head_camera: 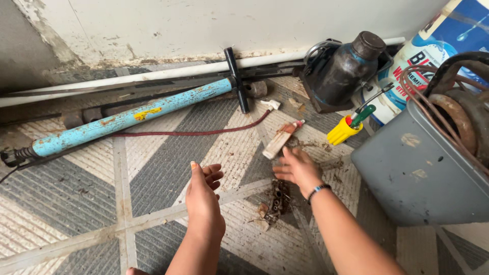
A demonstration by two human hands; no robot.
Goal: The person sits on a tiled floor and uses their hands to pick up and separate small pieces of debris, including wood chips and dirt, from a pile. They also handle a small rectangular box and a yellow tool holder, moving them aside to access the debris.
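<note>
My left hand (204, 191) hovers over the patterned floor with its fingers loosely curled and nothing in it. My right hand (297, 169) is blurred, palm down with fingers spread, just above a small pile of rusty metal bits and debris (275, 201). A flattened, squeezed tube (281, 138) lies on the floor just beyond the right hand's fingertips. A beaded bracelet sits on my right wrist.
A light blue floor pump (127, 117) with black handle and red hose lies along the wall. A dark hydraulic bottle jack (342, 69) stands at the back right, beside a yellow screwdriver bit holder (342, 131), a grey metal box (423, 168) with coiled wire, and a plastic jug.
</note>
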